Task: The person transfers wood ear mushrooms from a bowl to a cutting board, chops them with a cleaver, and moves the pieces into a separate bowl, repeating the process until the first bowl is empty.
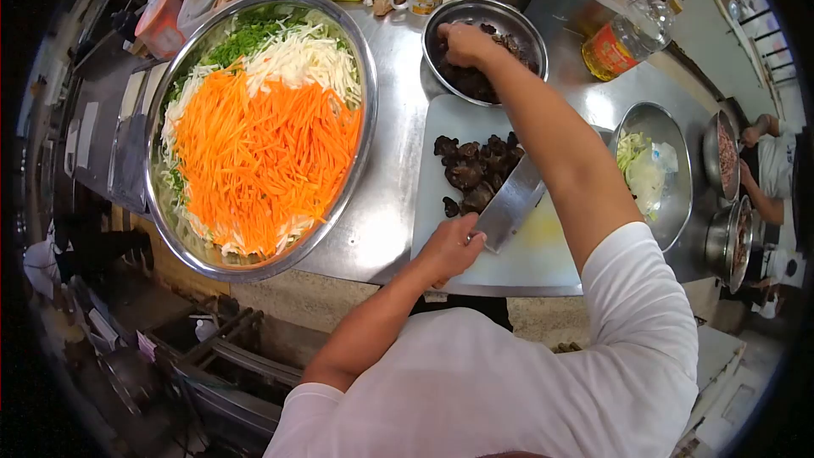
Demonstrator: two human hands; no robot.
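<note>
Left of the white cutting board [475, 131] we see a big steel bowl [360, 76] of shredded carrot and cabbage. On the board lies a heap of dark mushrooms [471, 171], judged soft and slippery, best pinched in loose bunches. Our left hand [449, 248] grips the cleaver [511, 203] handle; our right hand [464, 42], behind the board, closes on mushrooms in a smaller bowl [526, 25].

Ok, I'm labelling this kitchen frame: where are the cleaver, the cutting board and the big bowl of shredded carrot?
cleaver [511, 203]: head view, middle of the blade.
cutting board [534, 259]: head view, bare white part.
big bowl [366, 76]: head view, steel rim.
</note>
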